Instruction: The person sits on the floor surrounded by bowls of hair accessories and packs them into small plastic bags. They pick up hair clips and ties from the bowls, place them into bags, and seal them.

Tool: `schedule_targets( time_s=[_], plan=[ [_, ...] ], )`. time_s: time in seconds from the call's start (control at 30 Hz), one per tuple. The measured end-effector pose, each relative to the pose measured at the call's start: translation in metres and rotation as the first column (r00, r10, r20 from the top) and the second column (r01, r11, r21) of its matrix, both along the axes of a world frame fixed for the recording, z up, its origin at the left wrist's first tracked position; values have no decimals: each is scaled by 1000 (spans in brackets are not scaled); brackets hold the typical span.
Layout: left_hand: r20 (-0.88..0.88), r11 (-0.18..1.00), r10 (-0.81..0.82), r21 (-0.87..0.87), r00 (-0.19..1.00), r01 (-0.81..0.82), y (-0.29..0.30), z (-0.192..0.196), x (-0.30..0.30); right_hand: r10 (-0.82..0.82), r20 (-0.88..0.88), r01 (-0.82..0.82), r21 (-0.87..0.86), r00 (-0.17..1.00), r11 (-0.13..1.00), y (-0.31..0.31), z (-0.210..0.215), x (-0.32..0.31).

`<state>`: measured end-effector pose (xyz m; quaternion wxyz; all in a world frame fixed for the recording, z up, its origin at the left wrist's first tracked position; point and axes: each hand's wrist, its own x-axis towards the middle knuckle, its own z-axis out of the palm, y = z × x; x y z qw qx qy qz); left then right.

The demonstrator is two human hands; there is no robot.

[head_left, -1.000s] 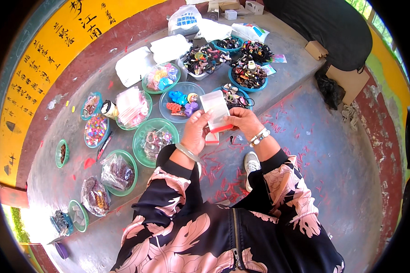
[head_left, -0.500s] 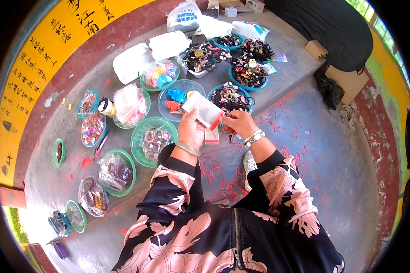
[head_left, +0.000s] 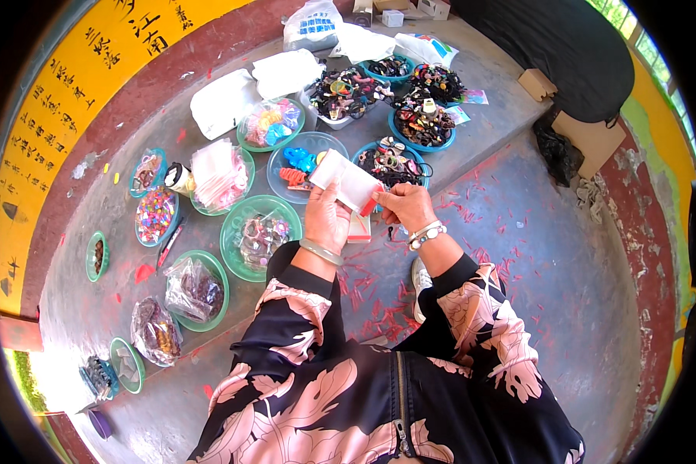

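Observation:
My left hand (head_left: 326, 219) holds a stack of small clear plastic bags (head_left: 347, 180) with a red strip along one edge. My right hand (head_left: 404, 206) pinches the red lower corner of that stack. Both hands hover above the grey concrete step, just in front of a clear bowl of blue and orange hair clips (head_left: 295, 164) and a teal bowl of dark hair ties (head_left: 392, 162). A pale bangle circles my left wrist; beaded bracelets circle my right. Another small bag with red edges (head_left: 359, 227) lies under my hands.
Many green and teal bowls (head_left: 257, 232) of small colourful accessories spread over the step to the left and ahead. White plastic bags (head_left: 223, 101) lie farther back. Cardboard boxes (head_left: 592, 138) and a black sheet stand at right. Red scraps litter the lower floor. A yellow wall curves at left.
Both hands lowered the bag stack toward my body and to the left; my right hand shifted to the red corner of the stack.

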<state>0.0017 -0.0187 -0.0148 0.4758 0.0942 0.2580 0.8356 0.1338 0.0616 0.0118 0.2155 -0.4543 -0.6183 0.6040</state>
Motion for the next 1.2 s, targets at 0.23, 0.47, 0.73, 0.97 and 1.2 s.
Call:
schedule_targets(
  time_s=[0.23,0.47,0.73,0.97,1.2],
  plan=[
    [23,1000,-1,12,1000,0,3,1,1,26,-89,-12,151,996,988,-1,-11,-2],
    [6,999,-20,26,1000,20,3,4,4,45,-340,-5,120,939,993,-3,-18,-6],
    [-3,1000,-25,6,1000,25,3,5,5,97,-242,-66,135,965,989,-2,-15,-5],
    [41,1000,-31,-1,999,31,1,3,5,103,-188,-76,148,977,986,-3,-14,-4],
    [-6,996,-80,45,997,80,0,6,6,58,-153,-36,140,987,990,-2,-13,-2]
  ],
)
